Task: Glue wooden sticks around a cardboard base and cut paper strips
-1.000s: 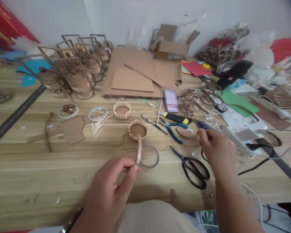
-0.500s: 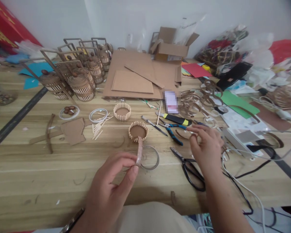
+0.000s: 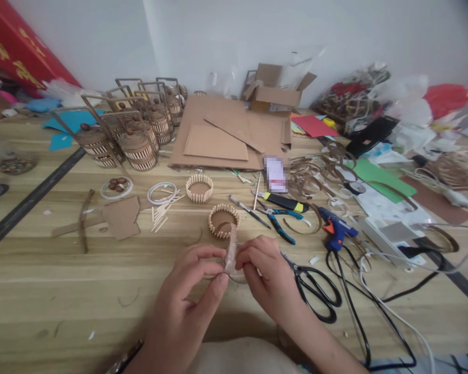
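Near the front of the table my left hand [image 3: 191, 285] is closed, pinching a thin brown strip [image 3: 231, 249] between thumb and fingers. The strip stands up with a pale, glossy face. My right hand [image 3: 267, 270] has its fingers curled together against the strip's right edge. Just beyond is a small round basket [image 3: 213, 228] with a brown base and a wall of short pale sticks; the strip's top overlaps it. A similar stick-walled basket [image 3: 199, 189] sits farther back. Black-handled scissors [image 3: 315, 291] lie beside my right forearm. A ring under my hands is mostly hidden.
To the right are a blue glue gun [image 3: 338, 231], blue-black pliers [image 3: 283, 223], a utility knife [image 3: 284, 201] and coiled brown strips [image 3: 308, 171]. Lidded baskets with handles [image 3: 138, 148] stand back left. Cardboard sheets [image 3: 218, 141] lie behind. Cables [image 3: 349, 301] run along the right.
My right hand has come from beside the pliers, leftward and toward me, to the strip in my left hand. The glue gun it covered now shows. The view has tilted slightly.
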Demonstrator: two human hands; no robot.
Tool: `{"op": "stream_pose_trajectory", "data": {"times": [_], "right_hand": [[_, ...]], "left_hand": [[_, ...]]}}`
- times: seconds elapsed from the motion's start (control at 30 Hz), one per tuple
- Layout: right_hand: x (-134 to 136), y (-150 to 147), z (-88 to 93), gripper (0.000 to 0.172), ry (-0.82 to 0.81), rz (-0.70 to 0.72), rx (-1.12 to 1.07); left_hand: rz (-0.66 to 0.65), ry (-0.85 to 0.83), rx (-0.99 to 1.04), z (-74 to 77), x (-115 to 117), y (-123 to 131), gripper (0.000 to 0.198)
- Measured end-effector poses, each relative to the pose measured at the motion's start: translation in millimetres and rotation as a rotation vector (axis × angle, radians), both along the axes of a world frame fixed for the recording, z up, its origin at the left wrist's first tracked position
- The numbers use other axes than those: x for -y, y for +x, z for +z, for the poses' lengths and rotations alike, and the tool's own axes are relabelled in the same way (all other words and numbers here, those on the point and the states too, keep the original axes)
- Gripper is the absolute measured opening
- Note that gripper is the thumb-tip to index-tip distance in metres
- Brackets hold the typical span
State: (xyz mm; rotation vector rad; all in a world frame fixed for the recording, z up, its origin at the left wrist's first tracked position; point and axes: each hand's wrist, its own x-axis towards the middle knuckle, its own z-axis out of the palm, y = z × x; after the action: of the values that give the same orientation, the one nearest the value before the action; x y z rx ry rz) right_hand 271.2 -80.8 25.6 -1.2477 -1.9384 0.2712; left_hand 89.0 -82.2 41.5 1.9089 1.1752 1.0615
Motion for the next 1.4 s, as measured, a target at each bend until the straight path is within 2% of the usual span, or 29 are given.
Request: {"op": "stream_pose_trajectory", "data": {"times": [0.13,0.27,0.33,0.4,0.5,0.6,0.73,1.03,1.2,1.4], "right_hand": [[2.6,-2.4,2.3,0.026,0.009,0.026,-0.028],[9.7,-12.9,5.2,0.010,-0.184,0.106,-0.101],[11.8,-20.3,4.9,0.016,-0.234,0.178,-0.177],[12.4,-26.7,3.8,0.022,-0.214,0.212,-0.247],[10.9,-28.9,2.6,0.027,-0.222,0.187,-0.364],[7.9,-20.5,3.7,0.026,-0.352,0.099,-0.515],[3.4,-7.3,9.4,0.033,-0.478,-0.011,-0.715],[3.0,-7.5,10.0,0.033,-0.542,-0.019,-0.864],[3.1,-4.2,11.1,0.027,-0.559,0.049,-0.938],[6.4,-6.3,16.2,0.028,-0.740,0.094,-1.079]], "left_hand": [[0.003,0.007,0.008,0.6,-1.2,1.5,0.014],[-0.008,0.000,0.039,-1.4,-2.2,3.5,0.017],[-0.014,-0.019,0.042,-3.5,-1.7,3.7,0.017],[-0.028,-0.043,0.054,-5.2,-0.6,3.6,0.017],[-0.012,-0.086,0.118,-5.6,1.3,3.6,0.016],[0.030,-0.160,0.143,-3.8,2.0,4.1,0.020],[0.011,-0.203,0.139,-0.9,1.6,5.0,0.013],[0.013,-0.246,0.115,-1.4,1.3,3.0,0.012],[0.014,-0.334,0.049,-6.5,2.6,-1.7,0.014],[0.065,-0.314,0.074,-10.2,-1.0,-2.1,0.014]]}}
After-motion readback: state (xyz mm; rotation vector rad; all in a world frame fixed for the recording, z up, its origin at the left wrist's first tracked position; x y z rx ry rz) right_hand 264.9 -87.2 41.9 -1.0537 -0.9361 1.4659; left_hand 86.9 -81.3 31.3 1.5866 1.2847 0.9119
